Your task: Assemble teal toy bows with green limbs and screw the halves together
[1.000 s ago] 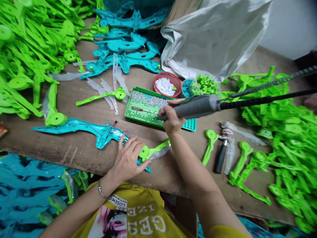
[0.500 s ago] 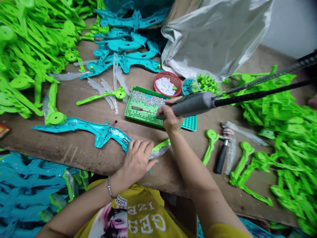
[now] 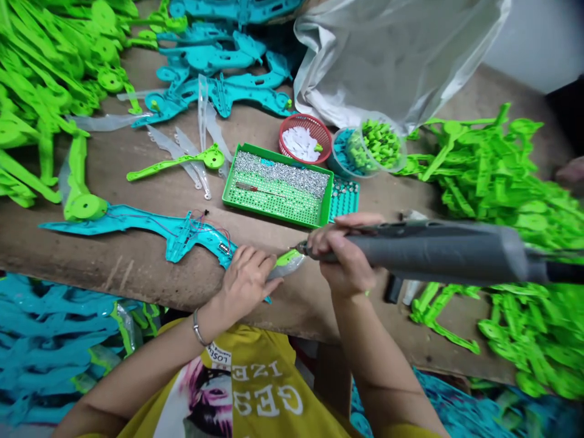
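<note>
My left hand (image 3: 249,277) lies over the right end of a blue plastic bow-shaped shell (image 3: 137,220), fingers curled down on it. What sits beneath the palm is hidden. Thin wires and a small metal part show along the shell. Just past my fingertips, a green arm piece with a clear blade (image 3: 289,258) sticks out to the right. My right hand (image 3: 344,258) is wrapped around a grey electric screwdriver (image 3: 433,249), held nearly level. Its bit points left at the green piece; whether it touches a screw cannot be made out.
A green tray (image 3: 274,216) holds many screws (image 3: 283,173) and a small screwdriver (image 3: 246,187). Behind it stand a red basket (image 3: 325,135) of white pieces and a clear tub of green parts (image 3: 378,143). Green parts (image 3: 483,164) heap at right; blue shells (image 3: 228,91) lie behind.
My right hand has brought the electric screwdriver from above the tray down and right, with its bit now near the green arm piece. My left hand stays on the shell.
</note>
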